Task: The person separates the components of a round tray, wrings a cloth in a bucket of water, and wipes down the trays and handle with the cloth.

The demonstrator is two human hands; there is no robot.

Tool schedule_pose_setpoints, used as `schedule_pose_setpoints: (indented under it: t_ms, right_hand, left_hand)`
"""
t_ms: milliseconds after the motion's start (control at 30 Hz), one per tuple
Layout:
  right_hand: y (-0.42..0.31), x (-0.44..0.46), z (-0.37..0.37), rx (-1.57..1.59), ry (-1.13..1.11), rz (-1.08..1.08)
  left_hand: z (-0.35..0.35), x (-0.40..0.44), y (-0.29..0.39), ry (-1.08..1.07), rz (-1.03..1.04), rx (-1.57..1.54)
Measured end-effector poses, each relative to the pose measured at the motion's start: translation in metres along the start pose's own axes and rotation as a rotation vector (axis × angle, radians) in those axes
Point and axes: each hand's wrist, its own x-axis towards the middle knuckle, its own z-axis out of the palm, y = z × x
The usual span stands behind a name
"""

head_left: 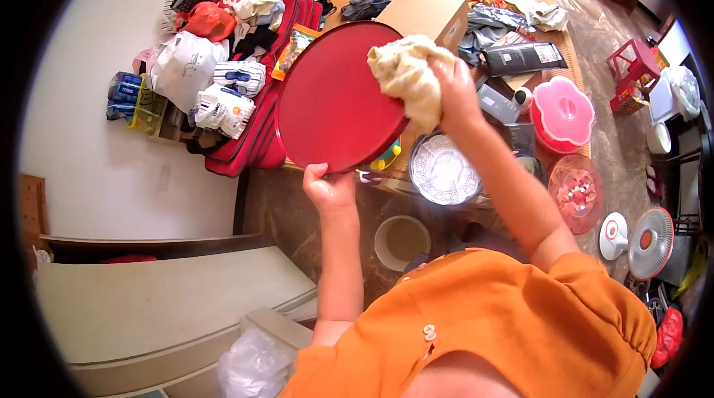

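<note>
A round red tray (338,97) with a low rim is held up in front of me, its flat face turned toward me. My left hand (331,188) grips its lower edge, thumb showing on the near side and the other fingers mostly hidden behind. A bunched cream-coloured cloth (409,78) is in my right hand (455,93), pressed against or just over the tray's right edge; the exact contact is hidden. Just below the tray and cloth sits a clear patterned glass dish (445,171) at the table's near edge.
Behind the tray stands a cardboard box (424,11). To the right are a black package (524,58), a pink flower-shaped box (563,111) and a pink transparent dish (576,193). A bucket (401,242) is on the floor below. Clothes and bags (190,63) pile up at left.
</note>
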Motion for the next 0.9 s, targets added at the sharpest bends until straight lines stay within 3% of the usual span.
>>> schedule_pose_setpoints:
  t_ms: [67, 133, 233, 333, 433, 567, 667, 733, 900]
  right_hand:
    - [-0.002, 0.036, -0.022, 0.048, -0.133, 0.106]
    - [-0.002, 0.043, -0.027, 0.020, -0.085, 0.197]
    - [0.008, 0.019, -0.029, 0.098, -0.261, 0.361]
    - [0.016, -0.022, -0.033, 0.230, -0.271, 0.489]
    - [0.027, -0.033, -0.048, 0.227, -0.203, 0.516]
    - [0.024, -0.009, -0.070, 0.220, -0.374, 0.591]
    - [0.012, 0.001, -0.065, 0.059, -0.345, 0.585]
    - [0.004, 0.013, -0.065, 0.115, -0.475, 0.598]
    - [-0.011, 0.034, -0.055, -0.156, -0.556, 0.642]
  left_hand:
    - [-0.008, -0.011, 0.007, -0.053, -0.017, 0.044]
    - [-0.007, -0.021, 0.011, -0.084, 0.018, 0.163]
    - [-0.014, -0.018, 0.017, -0.026, 0.024, 0.180]
    - [-0.013, -0.024, 0.026, 0.015, 0.029, 0.212]
    - [-0.025, -0.031, 0.036, -0.066, -0.031, 0.235]
    - [-0.047, -0.043, 0.040, -0.020, -0.140, 0.211]
    - [-0.038, -0.054, 0.058, -0.069, -0.210, 0.244]
    - [-0.042, -0.055, 0.074, -0.087, -0.244, 0.291]
    - [-0.039, -0.063, 0.095, -0.145, -0.284, 0.400]
